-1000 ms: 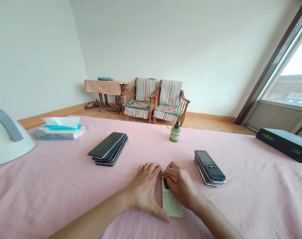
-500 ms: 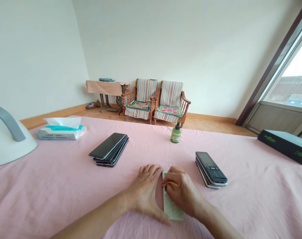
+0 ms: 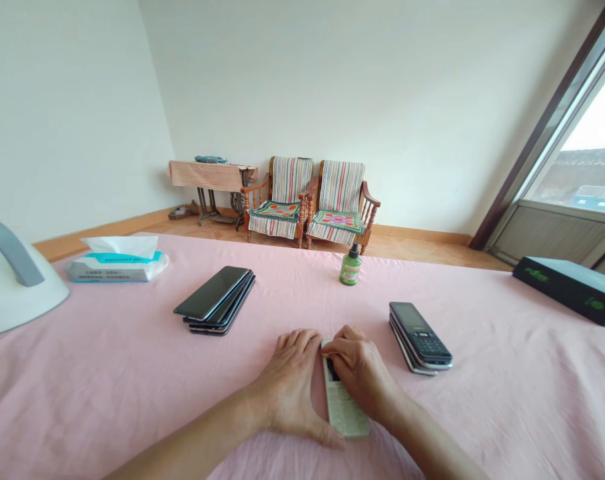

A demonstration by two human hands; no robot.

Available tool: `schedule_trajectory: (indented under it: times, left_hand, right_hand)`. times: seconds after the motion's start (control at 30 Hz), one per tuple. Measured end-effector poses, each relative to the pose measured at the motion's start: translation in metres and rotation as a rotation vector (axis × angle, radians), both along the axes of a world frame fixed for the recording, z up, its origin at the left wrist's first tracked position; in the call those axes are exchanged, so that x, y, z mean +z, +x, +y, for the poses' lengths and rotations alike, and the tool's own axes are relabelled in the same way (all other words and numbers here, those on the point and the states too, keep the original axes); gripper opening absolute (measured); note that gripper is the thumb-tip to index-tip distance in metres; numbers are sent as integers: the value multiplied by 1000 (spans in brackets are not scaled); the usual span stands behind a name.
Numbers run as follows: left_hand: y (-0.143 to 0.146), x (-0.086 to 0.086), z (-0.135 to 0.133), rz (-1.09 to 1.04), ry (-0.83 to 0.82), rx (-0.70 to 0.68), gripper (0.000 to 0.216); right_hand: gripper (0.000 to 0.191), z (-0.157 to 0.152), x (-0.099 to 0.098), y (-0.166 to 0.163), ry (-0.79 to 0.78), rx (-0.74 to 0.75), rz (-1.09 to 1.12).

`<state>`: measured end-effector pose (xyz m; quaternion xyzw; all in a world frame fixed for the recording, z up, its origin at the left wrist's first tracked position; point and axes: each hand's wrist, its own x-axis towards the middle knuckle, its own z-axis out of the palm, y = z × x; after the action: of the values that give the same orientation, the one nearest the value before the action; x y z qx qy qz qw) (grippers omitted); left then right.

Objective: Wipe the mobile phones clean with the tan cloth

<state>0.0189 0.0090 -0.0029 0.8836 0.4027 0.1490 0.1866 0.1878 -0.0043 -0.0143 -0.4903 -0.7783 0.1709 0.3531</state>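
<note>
A pale keypad phone (image 3: 348, 412) lies face up on the pink cloth (image 3: 207, 373) in front of me, its dark screen partly covered. My left hand (image 3: 292, 380) lies along the phone's left side, fingers stretched out and thumb at its bottom edge. The fingers of my right hand (image 3: 357, 363) are closed and pressed on the upper part of the phone; a thin tan edge shows at the fingertips, too small to name. Right of the hands, a stack of keypad phones (image 3: 420, 337) rests on the cloth. To the left is a stack of dark smartphones (image 3: 215, 300).
A green pump bottle (image 3: 350, 267) stands beyond my hands. At the left are a tissue pack (image 3: 117, 265) and a white appliance with a grey handle (image 3: 22, 293). A black box (image 3: 567, 290) sits at the right. Two wooden armchairs (image 3: 340, 200) stand past the table edge.
My right hand has shifted up the pale phone toward its top edge, uncovering more of the screen and keypad. My left hand stays along its side. The view has shifted slightly.
</note>
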Motion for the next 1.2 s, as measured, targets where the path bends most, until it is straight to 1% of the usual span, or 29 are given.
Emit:
schedule_trajectory:
  times: [0.1, 0.2, 0.27, 0.33, 0.43, 0.5, 0.63, 0.7, 0.8, 0.93, 1.1, 1.2]
  left_hand:
    - [0, -1, 0, -9, -7, -4, 100]
    - [0, -3, 1, -22, -1, -16, 100]
    - [-1, -4, 1, -20, 3, -14, 101]
    - [-1, -5, 1, -2, 5, -3, 103]
    - [0, -4, 1, 22, 8, 6, 106]
    - [0, -2, 0, 29, 4, 5, 107]
    - [1, 0, 0, 39, -9, 13, 107]
    - [1, 0, 0, 40, -9, 16, 108]
    - [1, -2, 1, 31, 2, 12, 107]
    - [1, -6, 1, -1, 12, 9, 103]
    - [1, -4, 2, -16, 18, 4, 106]
    - [1, -3, 2, -3, 4, 6, 104]
  right_hand:
    - [30, 2, -1, 0, 35, -17, -32]
    - [36, -1, 1, 1, -19, 34, -27]
    - [36, -1, 2, 2, -50, 51, -10]
    - [32, 1, 1, 1, -38, 2, -4]
    - [27, 5, -1, -2, 15, -119, -45]
    - [27, 6, -2, -4, 33, -151, -82]
    - [27, 6, -1, -6, 40, -87, -109]
    - [27, 6, 0, -4, 34, -81, -111]
    - [28, 6, 1, -2, 31, -104, -120]
    - [27, 7, 1, -1, 53, -46, -129]
    - [27, 7, 0, 0, 30, -138, -134]
    - [29, 6, 1, -1, 51, -85, -134]
